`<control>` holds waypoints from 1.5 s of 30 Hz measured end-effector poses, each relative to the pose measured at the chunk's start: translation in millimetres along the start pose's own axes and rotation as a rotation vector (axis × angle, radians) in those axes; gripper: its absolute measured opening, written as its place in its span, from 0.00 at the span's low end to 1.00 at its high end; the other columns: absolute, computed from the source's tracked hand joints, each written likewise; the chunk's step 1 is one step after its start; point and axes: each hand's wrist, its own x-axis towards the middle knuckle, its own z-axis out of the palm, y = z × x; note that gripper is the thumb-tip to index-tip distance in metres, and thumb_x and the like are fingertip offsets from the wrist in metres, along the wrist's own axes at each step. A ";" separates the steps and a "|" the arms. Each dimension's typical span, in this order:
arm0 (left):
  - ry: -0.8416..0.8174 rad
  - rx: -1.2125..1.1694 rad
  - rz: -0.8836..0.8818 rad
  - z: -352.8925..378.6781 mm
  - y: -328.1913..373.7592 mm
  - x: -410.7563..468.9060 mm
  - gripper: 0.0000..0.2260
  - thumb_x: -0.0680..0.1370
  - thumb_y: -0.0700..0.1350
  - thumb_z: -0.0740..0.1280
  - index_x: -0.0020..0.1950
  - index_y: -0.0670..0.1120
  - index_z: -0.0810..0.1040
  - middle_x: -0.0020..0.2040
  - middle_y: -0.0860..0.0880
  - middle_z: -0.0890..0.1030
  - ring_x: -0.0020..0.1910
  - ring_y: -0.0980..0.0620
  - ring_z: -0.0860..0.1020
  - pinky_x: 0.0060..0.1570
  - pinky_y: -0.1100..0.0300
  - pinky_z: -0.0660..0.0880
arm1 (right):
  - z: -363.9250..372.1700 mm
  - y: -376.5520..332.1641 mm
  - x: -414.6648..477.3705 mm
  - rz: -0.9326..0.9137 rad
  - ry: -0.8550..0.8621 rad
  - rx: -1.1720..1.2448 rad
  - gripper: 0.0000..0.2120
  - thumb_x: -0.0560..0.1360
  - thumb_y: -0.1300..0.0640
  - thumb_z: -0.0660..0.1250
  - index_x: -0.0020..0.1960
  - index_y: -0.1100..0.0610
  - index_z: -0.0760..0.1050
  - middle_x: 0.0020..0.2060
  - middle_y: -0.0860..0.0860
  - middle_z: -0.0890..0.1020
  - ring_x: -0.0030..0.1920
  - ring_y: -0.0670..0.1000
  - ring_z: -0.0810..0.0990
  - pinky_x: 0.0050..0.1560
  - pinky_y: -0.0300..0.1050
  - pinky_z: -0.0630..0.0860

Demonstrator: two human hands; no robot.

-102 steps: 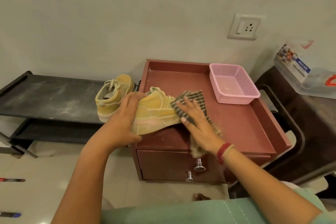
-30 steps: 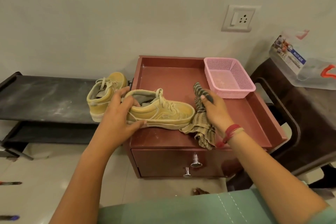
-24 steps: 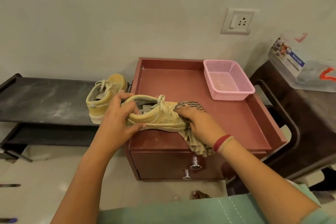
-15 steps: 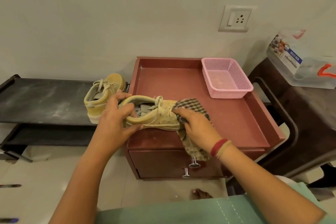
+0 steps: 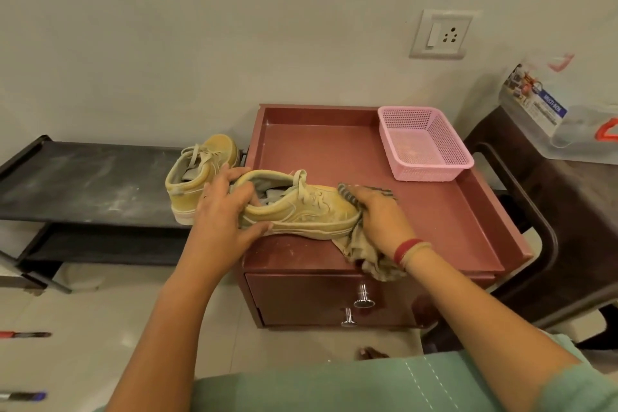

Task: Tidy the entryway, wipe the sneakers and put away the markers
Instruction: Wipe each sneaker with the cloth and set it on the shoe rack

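Note:
A yellow sneaker (image 5: 301, 211) lies on its sole at the front left of the maroon cabinet top (image 5: 334, 150). My left hand (image 5: 224, 214) grips its heel, thumb under the sole edge and fingers over the collar. My right hand (image 5: 378, 217) holds a checked cloth (image 5: 368, 254) wrapped round the sneaker's toe; the cloth hangs over the cabinet's front edge. The second yellow sneaker (image 5: 197, 181) stands on the black rack (image 5: 83, 177) just left of the cabinet. Two markers lie on the floor at the left edge, a red one (image 5: 23, 334) and a blue one (image 5: 20, 396).
A pink mesh basket (image 5: 428, 147) sits at the cabinet's back right corner. Two metal knobs (image 5: 363, 298) stick out of the drawer fronts. A dark table (image 5: 568, 211) with a clear plastic box (image 5: 568, 117) stands to the right. The wall with a socket (image 5: 441, 33) is close behind.
My right hand has slid the cloth from over the laces forward onto the sneaker's toe. My left hand keeps its hold on the heel; the sneaker has stayed upright on the cabinet.

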 end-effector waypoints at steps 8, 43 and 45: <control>0.023 0.108 0.047 2.4 -10.0 1.4 0.16 0.67 0.47 0.77 0.47 0.49 0.72 0.70 0.47 0.69 0.75 0.44 0.57 0.68 0.33 0.59 | -3.4 -0.1 5.4 0.041 -0.013 0.031 0.17 0.76 0.64 0.57 0.61 0.53 0.76 0.58 0.53 0.79 0.60 0.54 0.76 0.57 0.38 0.67; 0.001 0.057 -0.045 1.0 -5.4 4.4 0.17 0.67 0.47 0.77 0.45 0.53 0.70 0.67 0.49 0.68 0.76 0.44 0.54 0.69 0.35 0.57 | 37.4 -12.7 -32.2 -0.036 -0.002 0.184 0.28 0.75 0.71 0.54 0.72 0.52 0.63 0.72 0.48 0.63 0.74 0.48 0.53 0.72 0.39 0.47; -0.012 0.048 -0.036 1.8 -5.4 4.3 0.17 0.67 0.48 0.77 0.46 0.54 0.70 0.67 0.50 0.67 0.74 0.42 0.57 0.67 0.34 0.59 | 36.2 -5.8 -27.5 0.011 -0.006 0.196 0.29 0.76 0.71 0.53 0.73 0.51 0.60 0.73 0.47 0.60 0.75 0.48 0.49 0.71 0.38 0.44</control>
